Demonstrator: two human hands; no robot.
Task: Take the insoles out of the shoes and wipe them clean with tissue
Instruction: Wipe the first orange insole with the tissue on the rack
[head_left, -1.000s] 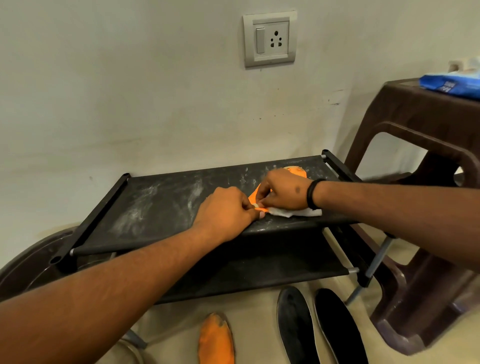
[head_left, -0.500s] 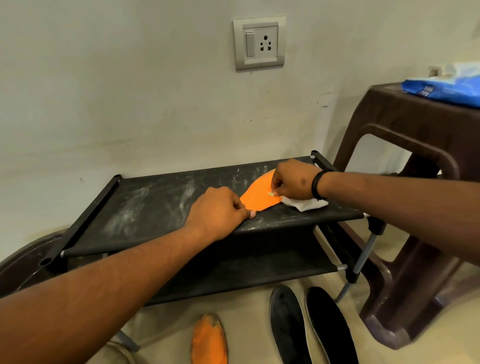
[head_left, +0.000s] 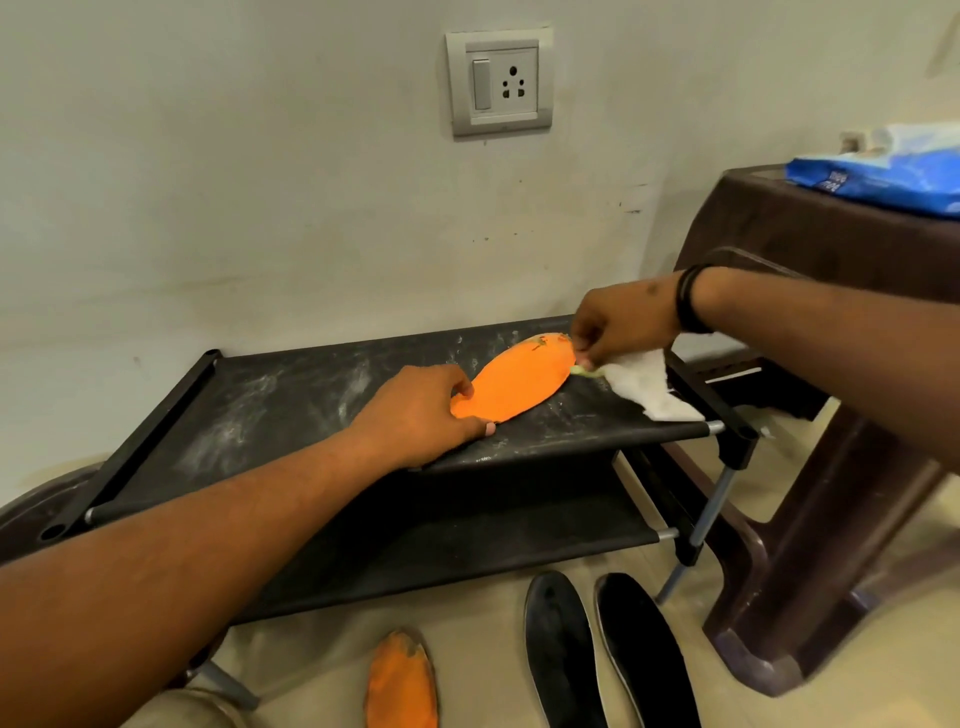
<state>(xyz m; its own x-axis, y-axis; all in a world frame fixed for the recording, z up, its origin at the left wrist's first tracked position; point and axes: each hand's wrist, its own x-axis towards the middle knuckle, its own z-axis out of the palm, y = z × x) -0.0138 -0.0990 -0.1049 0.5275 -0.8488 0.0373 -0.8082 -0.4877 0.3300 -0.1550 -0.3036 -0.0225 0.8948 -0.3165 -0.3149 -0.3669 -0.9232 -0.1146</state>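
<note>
Your orange insole (head_left: 511, 382) lies flat on the black rack's (head_left: 291, 405) top shelf, far more of it uncovered than half a second ago. Your right hand (head_left: 621, 325) has slid past its far tip, fingers pinching the white tissue (head_left: 647, 387) now trailing beside it. Your left hand (head_left: 415, 410) keeps pinching the near end.

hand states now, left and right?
Left hand: pinning the near end of the orange insole on the rack, fingers curled on it.
Right hand: pinching the white tissue at the insole's far end.
</note>
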